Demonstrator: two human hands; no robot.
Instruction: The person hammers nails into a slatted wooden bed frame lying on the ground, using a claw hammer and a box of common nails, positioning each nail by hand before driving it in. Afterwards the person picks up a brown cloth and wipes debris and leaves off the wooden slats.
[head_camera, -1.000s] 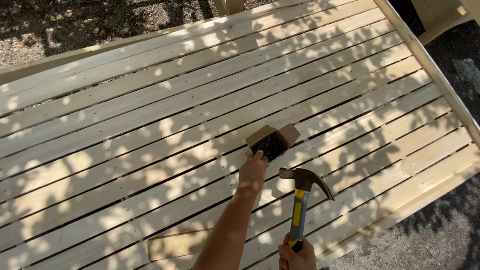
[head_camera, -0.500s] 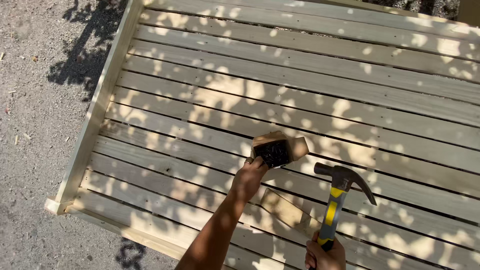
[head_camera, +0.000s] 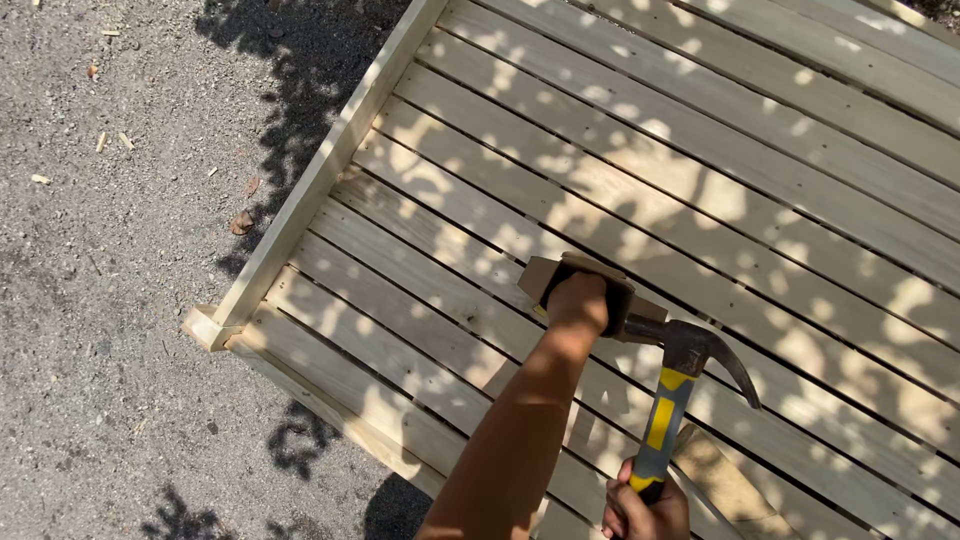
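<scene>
Light: hard daylight from above, broken by foliage
Brightness: strong, high contrast
Shadows: dappled leaf shade across the slatted wooden frame (head_camera: 760, 180); denser dark patches on the gravel ground (head_camera: 110, 330) at top and along the lower edge
Glare: sunlit spots on the pale slats near white, grain washed out there
Shaded parts: the left hand (head_camera: 578, 300) and forearm mostly in shade, the hammer (head_camera: 672, 400) head dark
Focus: sharp throughout, no motion blur
Edges: slight wide-angle bend in the slats

Slatted pale wooden platform (head_camera: 640, 190) (dappled shade), small cardboard box (head_camera: 545, 278), gravel ground (head_camera: 120, 300)
</scene>
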